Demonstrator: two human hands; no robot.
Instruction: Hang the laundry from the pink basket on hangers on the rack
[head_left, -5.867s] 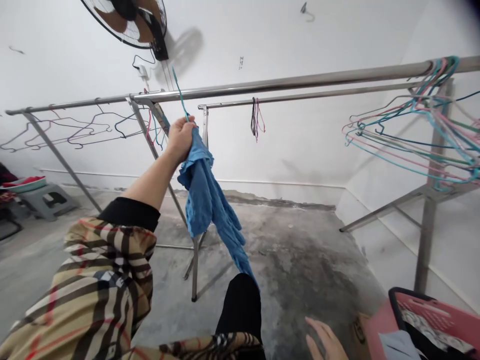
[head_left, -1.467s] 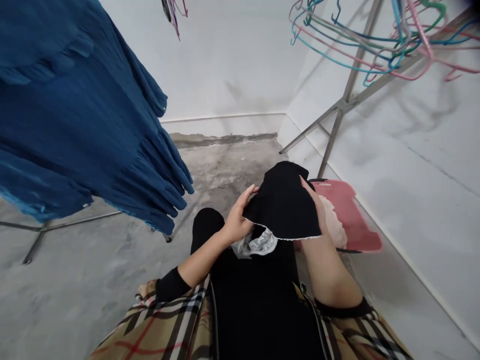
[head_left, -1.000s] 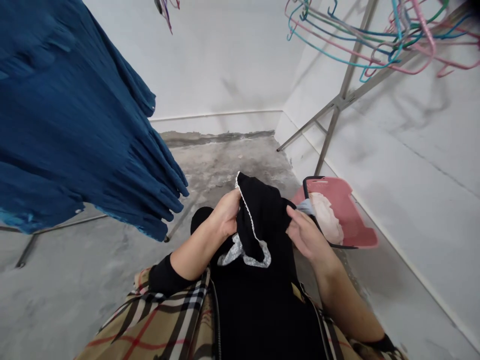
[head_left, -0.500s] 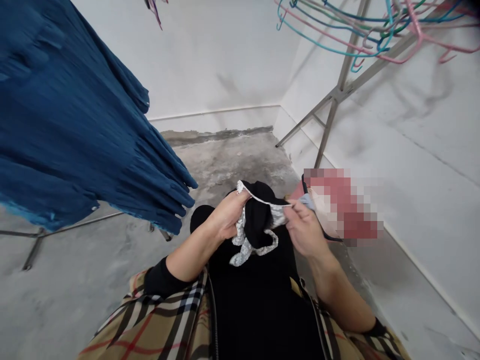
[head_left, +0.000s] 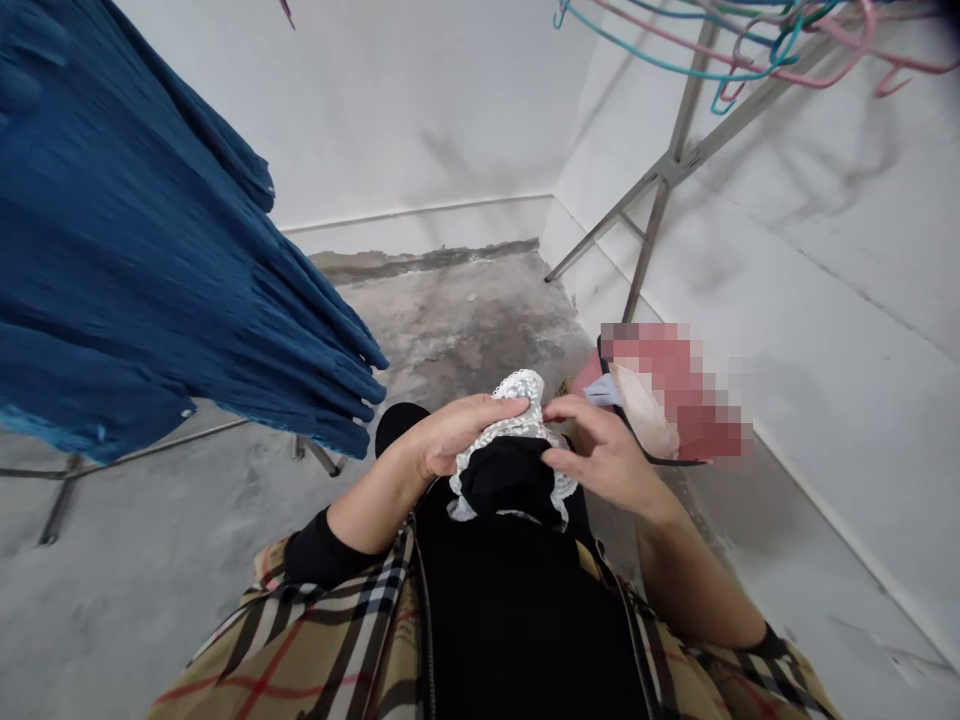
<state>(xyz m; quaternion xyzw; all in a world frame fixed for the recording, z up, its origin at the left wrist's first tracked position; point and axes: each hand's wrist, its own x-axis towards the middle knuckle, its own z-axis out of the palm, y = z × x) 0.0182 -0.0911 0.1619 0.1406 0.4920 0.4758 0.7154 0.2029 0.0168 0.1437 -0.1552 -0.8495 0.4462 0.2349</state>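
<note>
A small black garment with white lace trim [head_left: 506, 475] lies over my lap; it looks like underwear. My left hand [head_left: 465, 428] grips its upper lace edge, thumb on top and the other fingers hidden beneath. On the opposite side is my right hand [head_left: 600, 455], with thumb and forefinger apart at the lace. Those fingertips are at the cloth without a visible pinch.
Blue clothing [head_left: 187, 260] hangs on the left above a metal rack foot [head_left: 60, 500]. Colored hangers [head_left: 705, 65] hang at upper right on a metal stand [head_left: 667, 175]. A pink container [head_left: 585, 375], partly pixelated, holds cloth by the right wall.
The garment has been turned and spread, so its lace edge now stands up between my hands. My right hand has loosened from the pulled edge, and its fingers have parted.
</note>
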